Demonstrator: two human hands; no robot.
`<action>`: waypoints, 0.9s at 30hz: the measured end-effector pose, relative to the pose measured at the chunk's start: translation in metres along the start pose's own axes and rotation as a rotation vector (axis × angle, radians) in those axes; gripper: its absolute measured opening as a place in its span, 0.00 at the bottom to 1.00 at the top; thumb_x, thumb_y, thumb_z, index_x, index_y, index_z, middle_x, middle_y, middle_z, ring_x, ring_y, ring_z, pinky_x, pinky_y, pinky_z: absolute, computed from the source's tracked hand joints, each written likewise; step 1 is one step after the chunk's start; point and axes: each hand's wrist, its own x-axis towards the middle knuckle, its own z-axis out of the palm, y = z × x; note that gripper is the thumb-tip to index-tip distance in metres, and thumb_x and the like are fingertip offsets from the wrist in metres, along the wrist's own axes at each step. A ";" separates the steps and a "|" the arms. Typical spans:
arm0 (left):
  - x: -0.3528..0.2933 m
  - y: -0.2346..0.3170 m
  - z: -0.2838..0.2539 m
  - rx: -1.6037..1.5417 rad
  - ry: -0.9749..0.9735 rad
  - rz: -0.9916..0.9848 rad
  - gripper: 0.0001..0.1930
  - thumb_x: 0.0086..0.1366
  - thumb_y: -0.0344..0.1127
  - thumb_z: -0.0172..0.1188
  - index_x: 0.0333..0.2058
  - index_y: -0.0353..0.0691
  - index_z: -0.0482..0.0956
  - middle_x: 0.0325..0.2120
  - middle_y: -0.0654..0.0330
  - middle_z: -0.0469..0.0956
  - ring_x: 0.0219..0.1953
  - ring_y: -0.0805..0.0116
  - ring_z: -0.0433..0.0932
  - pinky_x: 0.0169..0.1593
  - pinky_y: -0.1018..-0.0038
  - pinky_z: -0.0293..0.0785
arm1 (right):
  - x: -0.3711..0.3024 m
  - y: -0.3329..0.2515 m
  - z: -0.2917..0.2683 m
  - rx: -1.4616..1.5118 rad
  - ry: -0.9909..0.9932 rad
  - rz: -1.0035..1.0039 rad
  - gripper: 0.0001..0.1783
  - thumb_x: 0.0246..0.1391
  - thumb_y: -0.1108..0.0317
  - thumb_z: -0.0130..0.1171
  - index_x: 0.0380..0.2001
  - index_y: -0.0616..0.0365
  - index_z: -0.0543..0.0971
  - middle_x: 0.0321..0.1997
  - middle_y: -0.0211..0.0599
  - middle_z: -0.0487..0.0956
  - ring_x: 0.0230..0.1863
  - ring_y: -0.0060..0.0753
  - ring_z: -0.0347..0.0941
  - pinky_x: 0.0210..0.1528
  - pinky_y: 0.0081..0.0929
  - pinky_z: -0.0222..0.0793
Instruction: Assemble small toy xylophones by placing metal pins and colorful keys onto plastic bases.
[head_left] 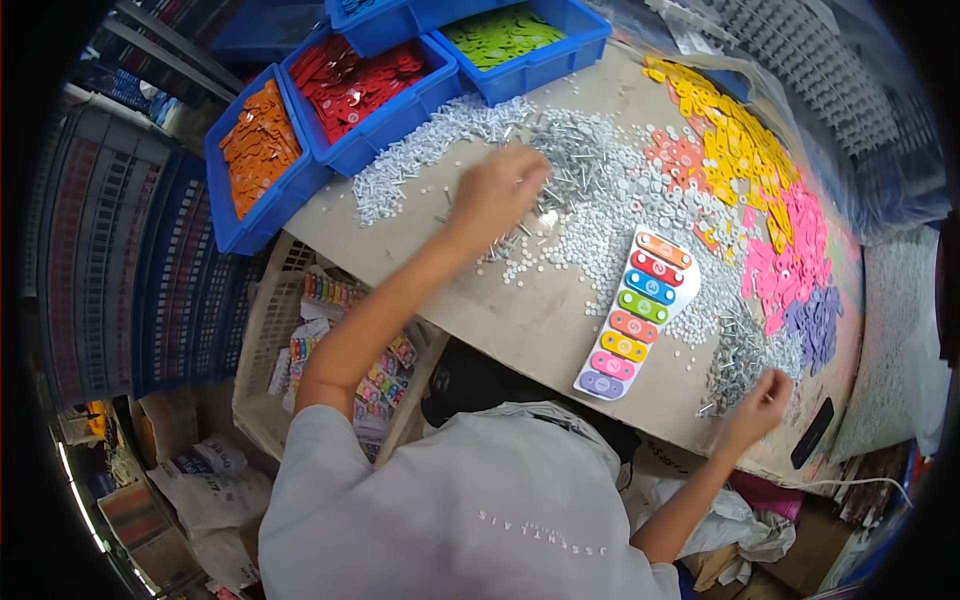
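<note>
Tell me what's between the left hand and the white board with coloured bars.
Head view: silver pins beside the left hand, then loose small white pieces toward the white board with coloured bars.

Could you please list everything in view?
Bins: at least four, blue, upper left
Bars: many; orange, red, green in bins; yellow, salmon, pink, purple on table
Board: one, white with eight bars, right of centre
Small pieces: many, white, mid-table
Pins: many, silver, two piles
Table: one, beige, centre
Packet crate: one, cream, lower left
Flat object: one, black, table's right edge
Stacked crates: several, mostly blue, far left
Left hand: one, bare, at upper pins
Right hand: one, bare, beside lower pins
</note>
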 end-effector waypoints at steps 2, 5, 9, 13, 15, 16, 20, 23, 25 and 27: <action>0.020 -0.031 -0.023 0.202 0.028 -0.001 0.06 0.66 0.33 0.63 0.38 0.39 0.84 0.36 0.58 0.81 0.36 0.60 0.81 0.39 0.68 0.77 | 0.012 0.043 -0.035 -0.421 0.097 -0.215 0.15 0.67 0.67 0.55 0.51 0.63 0.76 0.42 0.43 0.76 0.43 0.40 0.72 0.47 0.34 0.69; 0.030 -0.068 -0.033 0.262 -0.027 0.024 0.05 0.62 0.33 0.64 0.36 0.43 0.85 0.36 0.59 0.81 0.43 0.55 0.80 0.45 0.62 0.77 | 0.017 0.096 -0.063 -0.623 0.074 -0.369 0.18 0.66 0.67 0.54 0.56 0.63 0.76 0.45 0.48 0.76 0.45 0.46 0.72 0.50 0.37 0.68; 0.037 -0.087 -0.021 0.356 -0.075 0.124 0.04 0.59 0.30 0.65 0.34 0.42 0.84 0.32 0.58 0.78 0.42 0.55 0.79 0.45 0.61 0.75 | 0.005 0.125 -0.066 -0.431 -0.035 -0.014 0.20 0.67 0.67 0.53 0.59 0.61 0.75 0.44 0.48 0.76 0.46 0.46 0.73 0.50 0.38 0.69; 0.036 -0.088 -0.016 0.357 -0.065 0.086 0.03 0.59 0.30 0.65 0.33 0.42 0.83 0.32 0.57 0.78 0.41 0.54 0.78 0.45 0.60 0.75 | 0.003 0.124 -0.059 -0.374 0.052 0.014 0.15 0.67 0.67 0.54 0.51 0.62 0.77 0.41 0.45 0.77 0.42 0.42 0.73 0.46 0.35 0.70; 0.036 -0.090 -0.017 0.340 -0.073 0.098 0.04 0.59 0.29 0.64 0.34 0.41 0.81 0.32 0.57 0.78 0.41 0.54 0.78 0.44 0.61 0.75 | 0.004 0.122 -0.059 -0.357 0.053 0.003 0.13 0.66 0.67 0.55 0.48 0.63 0.77 0.40 0.44 0.77 0.40 0.40 0.74 0.44 0.34 0.71; 0.037 -0.087 -0.017 0.337 -0.076 0.100 0.04 0.59 0.29 0.64 0.34 0.41 0.81 0.32 0.57 0.78 0.41 0.54 0.78 0.44 0.61 0.75 | 0.004 0.122 -0.061 -0.334 0.047 0.029 0.11 0.66 0.66 0.56 0.45 0.63 0.78 0.38 0.42 0.78 0.39 0.38 0.74 0.43 0.33 0.71; 0.033 -0.070 -0.027 0.108 0.004 -0.173 0.04 0.64 0.26 0.60 0.37 0.38 0.78 0.31 0.56 0.81 0.33 0.62 0.80 0.40 0.70 0.75 | 0.007 0.120 -0.065 -0.291 0.053 0.081 0.11 0.64 0.65 0.58 0.41 0.63 0.78 0.35 0.38 0.80 0.36 0.33 0.74 0.41 0.31 0.71; 0.022 -0.027 -0.036 -0.508 -0.061 -0.260 0.05 0.69 0.29 0.59 0.40 0.33 0.77 0.31 0.60 0.83 0.33 0.77 0.79 0.36 0.79 0.74 | 0.007 0.113 -0.065 -0.307 0.096 0.057 0.11 0.64 0.65 0.60 0.41 0.63 0.79 0.34 0.37 0.79 0.35 0.32 0.74 0.40 0.30 0.71; 0.004 0.012 -0.040 -0.584 -0.155 -0.321 0.06 0.69 0.28 0.59 0.42 0.33 0.78 0.31 0.59 0.83 0.32 0.77 0.79 0.34 0.81 0.73 | 0.009 0.088 -0.061 -0.302 0.150 0.050 0.10 0.64 0.66 0.60 0.41 0.63 0.79 0.35 0.36 0.79 0.35 0.31 0.74 0.40 0.29 0.71; -0.017 0.037 -0.028 -0.669 -0.260 -0.377 0.07 0.69 0.27 0.59 0.44 0.33 0.78 0.31 0.59 0.83 0.31 0.78 0.79 0.31 0.83 0.73 | 0.008 0.065 -0.055 -0.309 0.216 0.046 0.09 0.64 0.68 0.61 0.41 0.64 0.79 0.35 0.34 0.80 0.35 0.29 0.74 0.40 0.27 0.71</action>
